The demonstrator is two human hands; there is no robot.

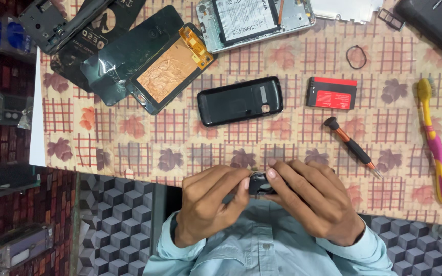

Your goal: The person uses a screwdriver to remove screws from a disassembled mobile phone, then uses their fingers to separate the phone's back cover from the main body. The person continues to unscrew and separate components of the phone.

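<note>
Table (129, 148) under a cloth of red checks and brown leaves, filling the upper and middle frame.

Centre: black phone back cover (240, 100), lying flat. Just right of it, red and black battery (331, 93). Below the battery, small screwdriver (353, 147) with orange neck, lying diagonally. Upper right: black rubber ring (356, 56). Far right edge: yellow and pink toothbrush (432, 138), lengthwise down the frame.

Upper left: display panel with copper foil back (172, 68), overlapping a dark film sheet (124, 56). Top centre: opened smartphone, battery exposed (254, 19). Top right corner: dark grey case (438, 23).
</note>
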